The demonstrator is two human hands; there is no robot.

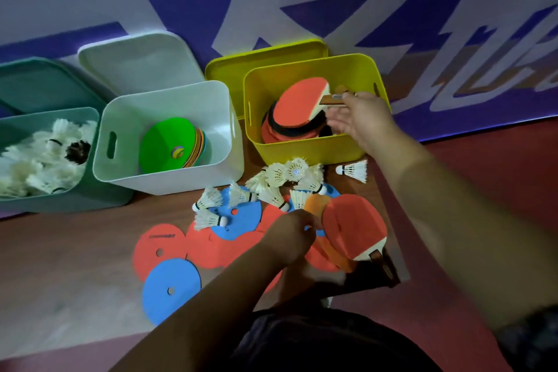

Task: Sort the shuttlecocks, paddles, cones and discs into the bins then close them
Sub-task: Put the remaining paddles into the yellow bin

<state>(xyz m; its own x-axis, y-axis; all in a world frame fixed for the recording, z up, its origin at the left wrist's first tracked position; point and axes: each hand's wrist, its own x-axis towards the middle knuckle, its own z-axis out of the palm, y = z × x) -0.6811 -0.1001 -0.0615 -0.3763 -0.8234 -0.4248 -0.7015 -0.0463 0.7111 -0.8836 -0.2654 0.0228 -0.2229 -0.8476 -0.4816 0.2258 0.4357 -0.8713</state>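
Observation:
My right hand (359, 118) reaches over the yellow bin (311, 148) and pinches the wooden handle of a red paddle (302, 100), which tilts above a stack of paddles inside. My left hand (290, 238) is curled down on the floor pile, fingers closed at the edge of a flat disc beside another red paddle (353, 226). Red and blue discs (172, 287) and loose shuttlecocks (280, 178) lie scattered in front of the bins. The white bin (169, 178) holds stacked cones (172, 145). The teal bin (90, 196) is full of shuttlecocks (39, 160).
Three lids lean behind the bins against the blue-and-white wall banner: teal (39, 84), white (139, 60), yellow (265, 54). One shuttlecock (353, 170) lies alone right of the yellow bin. My knee and dark shorts fill the bottom centre. Bare wooden floor spreads at lower left.

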